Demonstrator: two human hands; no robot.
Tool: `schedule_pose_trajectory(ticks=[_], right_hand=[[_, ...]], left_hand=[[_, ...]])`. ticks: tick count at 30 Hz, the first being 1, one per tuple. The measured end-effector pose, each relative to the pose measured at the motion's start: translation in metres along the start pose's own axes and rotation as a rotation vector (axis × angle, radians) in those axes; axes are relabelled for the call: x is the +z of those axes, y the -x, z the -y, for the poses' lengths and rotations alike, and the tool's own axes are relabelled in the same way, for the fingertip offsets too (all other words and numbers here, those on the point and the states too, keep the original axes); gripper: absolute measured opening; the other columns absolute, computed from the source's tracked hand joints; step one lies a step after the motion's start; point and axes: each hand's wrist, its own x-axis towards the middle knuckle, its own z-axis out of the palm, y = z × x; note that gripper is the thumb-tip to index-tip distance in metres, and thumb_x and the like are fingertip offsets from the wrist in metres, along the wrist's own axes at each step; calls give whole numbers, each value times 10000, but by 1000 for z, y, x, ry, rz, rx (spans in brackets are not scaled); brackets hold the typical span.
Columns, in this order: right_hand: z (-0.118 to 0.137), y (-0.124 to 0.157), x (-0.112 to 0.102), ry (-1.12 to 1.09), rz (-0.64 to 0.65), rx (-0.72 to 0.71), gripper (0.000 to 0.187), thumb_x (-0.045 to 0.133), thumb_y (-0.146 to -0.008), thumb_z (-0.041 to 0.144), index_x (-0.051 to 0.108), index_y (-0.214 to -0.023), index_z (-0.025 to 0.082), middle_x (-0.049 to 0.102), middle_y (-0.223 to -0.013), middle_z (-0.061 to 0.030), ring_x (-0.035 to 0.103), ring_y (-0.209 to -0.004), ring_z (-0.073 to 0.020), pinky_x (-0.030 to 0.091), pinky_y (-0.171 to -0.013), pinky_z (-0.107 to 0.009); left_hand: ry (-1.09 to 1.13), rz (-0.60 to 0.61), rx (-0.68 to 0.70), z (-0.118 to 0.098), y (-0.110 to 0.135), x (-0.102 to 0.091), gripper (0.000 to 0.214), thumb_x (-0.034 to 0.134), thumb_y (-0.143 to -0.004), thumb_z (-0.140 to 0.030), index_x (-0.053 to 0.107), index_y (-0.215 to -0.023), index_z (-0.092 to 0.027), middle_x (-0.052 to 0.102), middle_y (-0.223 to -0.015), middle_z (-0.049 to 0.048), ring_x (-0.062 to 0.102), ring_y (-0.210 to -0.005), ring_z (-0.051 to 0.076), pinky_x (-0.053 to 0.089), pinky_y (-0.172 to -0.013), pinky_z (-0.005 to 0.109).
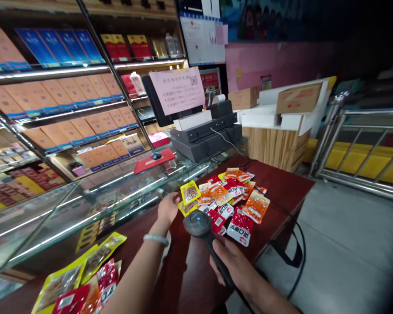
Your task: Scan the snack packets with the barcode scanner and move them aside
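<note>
My right hand (231, 261) is wrapped round the handle of a black barcode scanner (198, 223), whose head shows a small blue light. The scanner points toward a pile of snack packets (222, 196) in red, orange, white and yellow on the dark red table. My left hand (168, 210), with a pale bangle on its wrist, has its fingers closed at the edge of a yellow-bordered snack packet (190, 192) at the pile's left side. Its fingertips are partly hidden. Another yellow packet (188, 208) lies just below. Nearer me on the left rests a second group of packets (81, 279).
A glass display counter (118, 196) borders the table (281, 183) on the left. Behind stand a monitor with a pink sign (178, 89), a cash drawer (203, 141) and shelves of boxes. The scanner's cable (303, 244) hangs off the right edge, near a metal railing (363, 148).
</note>
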Motion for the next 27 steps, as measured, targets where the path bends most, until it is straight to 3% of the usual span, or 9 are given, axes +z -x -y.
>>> schedule_pose_trajectory(ticks=[3,6,8,13,16,21,24,27], right_hand=[[0,-3,-7,-31,-28,17,831,645,-711,837,517,-1185,166,486,-522,108,357,-381,-57,308,-380,-174],[1,-8,-10,-48,-49,35,882,650,-654,875,526,-1169,169,490,-520,107,353,-375,-53,303,-369,-171],[1,-11,-10,-53,-46,44,904,653,-631,886,531,-1166,168,490,-512,107,348,-365,-53,290,-358,-172],[1,-11,-12,-59,-38,48,890,670,-642,865,531,-1179,170,477,-500,115,334,-366,-53,298,-365,-175],[1,-9,-13,-41,-41,30,876,658,-669,855,522,-1199,172,488,-504,111,341,-363,-58,311,-372,-187],[3,-1,-12,-20,-50,35,875,653,-675,857,528,-1201,169,481,-512,103,351,-380,-65,300,-385,-189],[2,6,-9,-7,-50,35,788,663,-705,826,544,-1144,182,489,-528,94,366,-404,-71,311,-407,-193],[-2,15,-4,-16,-64,55,714,679,-725,795,556,-1098,199,518,-569,77,389,-432,-75,313,-431,-199]], left_hand=[[-68,30,170,-17,-40,-5,464,476,-925,-163,670,-1316,-319,648,-1374,79,585,-1246,259,448,-1043,388],[-328,147,400,-30,-62,-8,547,459,-917,-132,635,-1353,-413,540,-1492,87,525,-1299,319,439,-1042,489],[-472,212,486,-36,-71,-7,564,425,-930,-134,607,-1386,-413,494,-1522,120,534,-1278,347,464,-994,512],[-512,239,476,-39,-83,-7,489,468,-912,-138,653,-1333,-305,604,-1345,178,592,-1173,349,498,-906,461],[-516,195,448,-30,-76,-12,490,596,-844,-145,637,-1325,-229,631,-1252,196,575,-1182,346,469,-944,444],[-499,116,400,-3,-40,-31,456,762,-727,-221,678,-1174,-226,621,-1303,175,507,-1286,350,375,-1048,434],[-477,102,337,18,-10,-41,441,779,-727,-330,658,-1129,-196,718,-1080,172,624,-1136,347,384,-1024,455],[-298,94,143,40,23,-41,476,738,-757,-460,610,-1123,-184,744,-924,137,702,-940,327,465,-890,425]])
